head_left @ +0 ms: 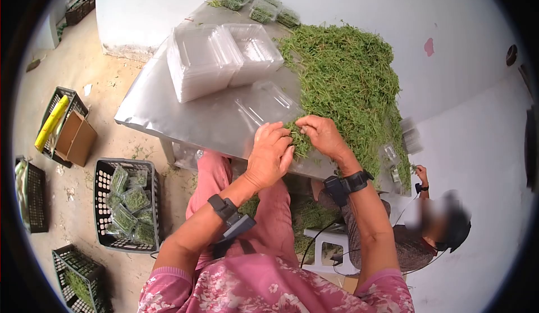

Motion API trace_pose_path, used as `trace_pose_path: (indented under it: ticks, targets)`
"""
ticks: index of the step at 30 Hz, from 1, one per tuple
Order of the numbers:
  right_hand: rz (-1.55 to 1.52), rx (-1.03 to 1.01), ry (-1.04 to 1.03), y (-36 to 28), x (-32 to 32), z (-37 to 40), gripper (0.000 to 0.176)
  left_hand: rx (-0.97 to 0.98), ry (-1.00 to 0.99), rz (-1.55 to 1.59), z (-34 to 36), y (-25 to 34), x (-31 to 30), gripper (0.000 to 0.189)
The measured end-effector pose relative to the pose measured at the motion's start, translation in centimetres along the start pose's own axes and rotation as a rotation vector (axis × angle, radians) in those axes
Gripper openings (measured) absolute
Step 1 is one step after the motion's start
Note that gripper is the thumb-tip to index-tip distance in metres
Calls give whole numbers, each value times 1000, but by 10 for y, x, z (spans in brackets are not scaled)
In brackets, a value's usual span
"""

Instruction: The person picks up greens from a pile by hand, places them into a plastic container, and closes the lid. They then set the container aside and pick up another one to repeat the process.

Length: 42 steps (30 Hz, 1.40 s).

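Observation:
Between my two hands is a small bunch of green sprigs [299, 143], over the near edge of the metal table. My left hand [270, 153] is closed around the left side of the bunch. From the right, my right hand [321, 135] pinches at the same greens, its thumb and fingertips together. Just beyond my hands lies a clear plastic clamshell box [268, 105] with its lid open. The large heap of loose greens [348, 77] spreads over the table to the right of my right hand.
Nested stacks of clear plastic boxes [205, 63] stand on the metal table [149, 102]. Filled boxes [263, 10] sit at its far end. At left on the floor is a black crate [157, 223] of filled boxes. A co-worker [410, 240] sits at right near a white stool [328, 251].

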State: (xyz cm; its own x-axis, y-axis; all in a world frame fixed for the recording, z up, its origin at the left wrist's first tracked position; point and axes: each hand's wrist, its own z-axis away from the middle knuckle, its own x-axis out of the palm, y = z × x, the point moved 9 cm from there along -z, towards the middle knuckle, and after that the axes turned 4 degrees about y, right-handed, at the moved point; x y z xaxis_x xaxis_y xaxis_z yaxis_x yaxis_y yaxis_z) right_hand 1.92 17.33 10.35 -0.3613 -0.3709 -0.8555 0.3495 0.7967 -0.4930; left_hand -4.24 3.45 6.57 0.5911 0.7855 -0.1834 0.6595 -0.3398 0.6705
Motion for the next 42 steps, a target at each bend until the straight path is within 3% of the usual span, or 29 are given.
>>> trace_pose_path:
  ticks: [2,18,28,34,42]
  targets:
    - [-137,110,22,12,-10,7,26,-2,1,3,-2,0,1,16]
    - [-40,-55,305,9,-8,32,16,61,-55,-55,-4,7,7,14]
    - [-91,-48,383,17,-10,37,14,77,-113,-70,-2,5,11,26]
    - [-200,-25,394,27,-13,38,13,-75,-64,27,-2,-3,5,39]
    - [-241,-72,349,27,-11,39,12,-64,-55,-63,0,-5,10,37]
